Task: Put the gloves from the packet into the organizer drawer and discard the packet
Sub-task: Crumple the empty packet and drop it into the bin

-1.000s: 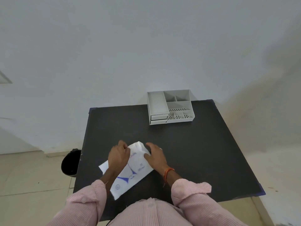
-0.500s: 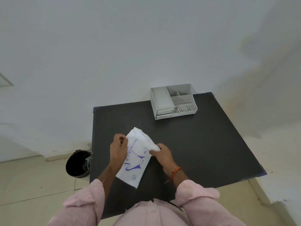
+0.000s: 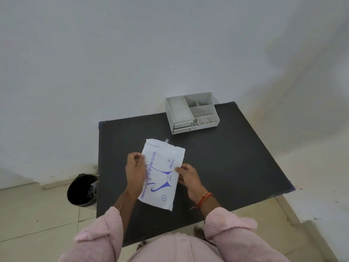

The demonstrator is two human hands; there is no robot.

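The packet (image 3: pixel 162 174), white with blue print reading "DISPOSABLE POLYETHYLENE GLOVES", is held by both hands above the near-left part of the black table (image 3: pixel 226 163), long axis running near to far. The left hand (image 3: pixel 135 173) clamps the packet's left edge, fingers curled over it. The right hand (image 3: pixel 188 179) pinches the right edge, thumb on the printed face. The packet's far end looks ragged, with a small clear scrap (image 3: pixel 166 140) showing just beyond it; whether the packet is open cannot be told. No gloves are visible outside it.

The organizer (image 3: pixel 191 113), grey, stands at the far edge of the table, well apart from the packet. Its two drawers (image 3: pixel 182 126) at the front left are shut. The top compartments show nothing in them.

A black bin (image 3: pixel 82 190) stands on the floor just left of the table.
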